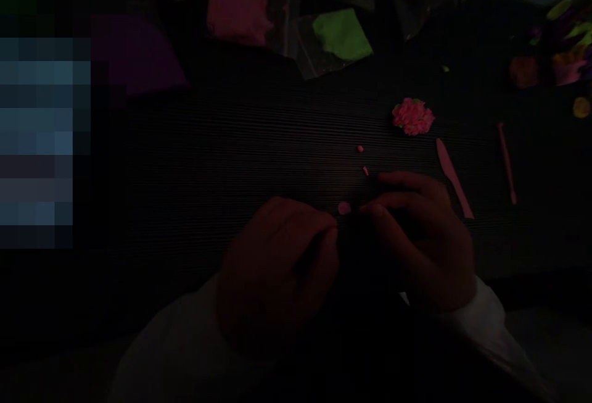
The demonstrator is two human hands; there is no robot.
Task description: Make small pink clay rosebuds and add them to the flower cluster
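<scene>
The scene is very dark. My left hand (pixel 282 261) is closed, thumb and forefinger pinched together. Just beyond those fingertips is a thin, light pink petal-shaped piece of clay (pixel 344 208); I cannot tell whether it is held or lies on the table. My right hand (pixel 425 236) pinches a tiny pink bit of clay (pixel 363 209) between thumb and forefinger, its other fingers curved above. Two small pink clay bits, a round one (pixel 360 149) and a longer one (pixel 365 171), lie beyond the hands. A pink clay flower (pixel 413 116) with green edges sits farther back.
Right of my right hand lie a pink plastic knife (pixel 453 178) and a thin pink modelling tool (pixel 507 162). Bags of pink clay (pixel 238 11) and green clay (pixel 345 34) line the back. Colourful clay pieces (pixel 562 51) are at the far right; a purple sheet-like shape (pixel 139 57) is at left.
</scene>
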